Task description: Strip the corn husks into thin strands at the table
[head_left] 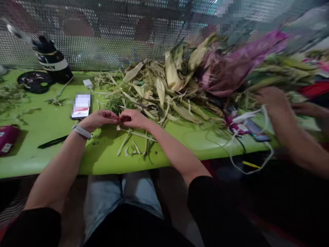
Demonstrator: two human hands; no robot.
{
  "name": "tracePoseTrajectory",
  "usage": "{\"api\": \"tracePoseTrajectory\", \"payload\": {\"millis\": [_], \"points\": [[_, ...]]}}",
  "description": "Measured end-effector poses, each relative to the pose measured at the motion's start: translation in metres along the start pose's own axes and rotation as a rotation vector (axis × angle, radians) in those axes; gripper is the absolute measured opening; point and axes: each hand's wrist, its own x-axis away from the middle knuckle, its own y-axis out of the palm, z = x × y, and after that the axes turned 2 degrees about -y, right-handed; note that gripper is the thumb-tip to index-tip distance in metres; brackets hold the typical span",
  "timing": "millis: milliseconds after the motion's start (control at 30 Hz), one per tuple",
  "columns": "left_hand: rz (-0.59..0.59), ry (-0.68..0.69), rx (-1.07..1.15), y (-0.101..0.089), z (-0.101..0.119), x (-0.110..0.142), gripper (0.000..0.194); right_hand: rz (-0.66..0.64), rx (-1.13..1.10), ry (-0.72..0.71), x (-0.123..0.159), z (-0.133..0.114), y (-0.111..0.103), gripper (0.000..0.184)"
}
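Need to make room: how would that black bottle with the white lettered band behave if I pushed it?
The black bottle looks stiff, its sides undented. Being taller than wide, it might tip if pushed near its narrower top; low down, it would probably slide on the smooth-looking green tabletop. Its weight I can't judge.

Prob. wkshp: husks, grn table

a lit phone lies on the green worktop, near a white charger. a black bottle stands by the perforated screen; a white cable droops over the front edge.
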Motion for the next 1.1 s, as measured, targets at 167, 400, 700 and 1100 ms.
{"api": "tracePoseTrajectory", "payload": {"millis": [167, 400, 700, 1100], "points": [[0.010, 0.002, 0.009, 0.002, 0.005, 0.002, 0.032, -0.014, -0.029, 0.011, 0.000, 0.005, -0.002, 0.020], [0.058, 0.022, -0.078, 0.002, 0.010, 0.006, 0.031, -0.006, -0.099, -0.012, -0.001, 0.011, 0.002, 0.018], [0.210, 0.174, -0.491, 0.010, 0.023, 0.017, 0.025, -0.002, -0.043, -0.014, -0.002, 0.014, 0.002, 0.020], [0.377, 0.224, -1.001, 0.022, 0.026, 0.019, 0.023, 0.024, -0.075, -0.025, -0.005, 0.015, 0.002, 0.021]]}}
